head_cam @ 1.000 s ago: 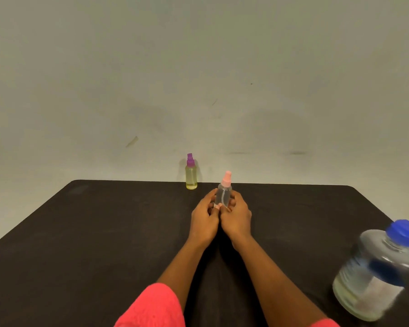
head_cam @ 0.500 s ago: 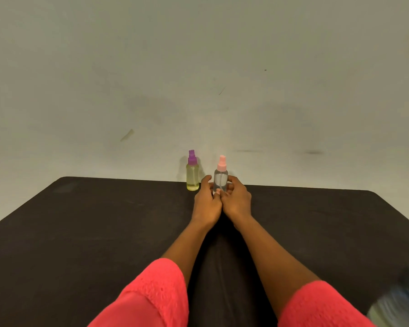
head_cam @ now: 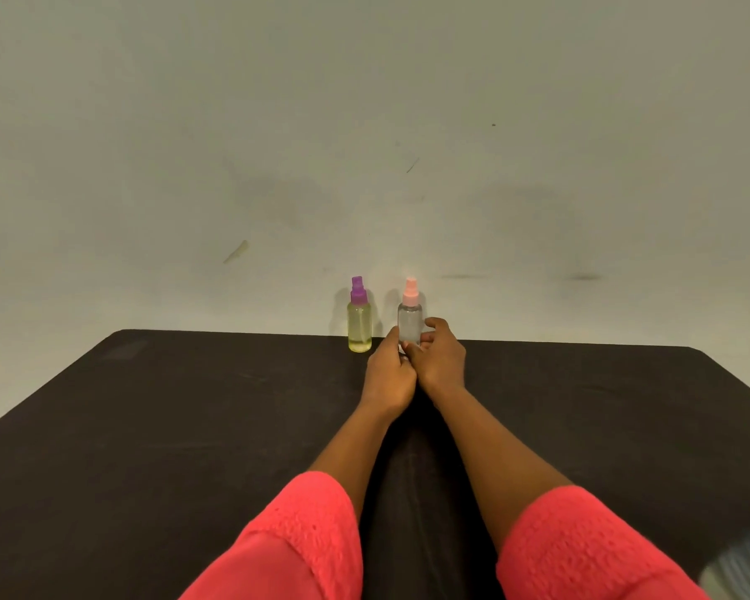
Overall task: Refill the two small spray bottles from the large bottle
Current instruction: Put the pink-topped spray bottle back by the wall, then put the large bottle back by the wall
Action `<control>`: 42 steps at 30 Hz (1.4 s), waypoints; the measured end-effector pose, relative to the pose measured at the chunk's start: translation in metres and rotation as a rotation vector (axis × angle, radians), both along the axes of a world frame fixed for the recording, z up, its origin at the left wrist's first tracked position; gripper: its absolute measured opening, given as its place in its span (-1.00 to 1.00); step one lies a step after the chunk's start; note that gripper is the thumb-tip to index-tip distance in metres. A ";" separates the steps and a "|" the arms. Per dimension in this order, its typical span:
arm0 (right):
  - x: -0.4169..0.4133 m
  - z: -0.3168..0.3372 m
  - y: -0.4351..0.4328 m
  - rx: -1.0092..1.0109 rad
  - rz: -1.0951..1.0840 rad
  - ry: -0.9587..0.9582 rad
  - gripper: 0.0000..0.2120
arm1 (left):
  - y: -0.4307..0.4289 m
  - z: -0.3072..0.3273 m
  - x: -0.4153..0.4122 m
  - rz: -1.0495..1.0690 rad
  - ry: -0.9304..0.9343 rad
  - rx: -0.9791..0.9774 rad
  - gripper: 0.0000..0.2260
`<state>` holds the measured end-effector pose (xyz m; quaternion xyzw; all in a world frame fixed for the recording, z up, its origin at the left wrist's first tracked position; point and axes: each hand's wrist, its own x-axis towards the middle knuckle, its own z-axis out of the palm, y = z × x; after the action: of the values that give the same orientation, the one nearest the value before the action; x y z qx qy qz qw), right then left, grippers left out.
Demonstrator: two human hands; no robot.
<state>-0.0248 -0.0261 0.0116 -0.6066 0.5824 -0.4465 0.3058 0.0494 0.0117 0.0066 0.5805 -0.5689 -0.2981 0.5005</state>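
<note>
A small clear spray bottle with a pink top stands upright at the table's far edge. My left hand and my right hand both hold its lower part, fingers wrapped around the base. Just to its left stands a second small spray bottle with a purple top, filled with yellowish liquid and touched by neither hand. The large bottle shows only as a blurred sliver at the bottom right corner.
The dark table stretches wide on both sides of my arms. A pale wall rises right behind its far edge. My red sleeves fill the bottom of the view.
Both hands carried the pink-topped bottle away from me to the far edge, beside the purple-topped one. The view shifted, and the large bottle slid almost out at the bottom right.
</note>
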 end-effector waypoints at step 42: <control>-0.099 0.042 0.291 0.217 -0.297 -0.324 -0.66 | 0.262 0.022 -0.068 0.182 -0.116 0.243 -0.57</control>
<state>-0.1236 0.2651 0.0531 -0.3984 0.6532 -0.5127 0.3896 -0.0190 0.2741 0.0287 0.7020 -0.5018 -0.2842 0.4178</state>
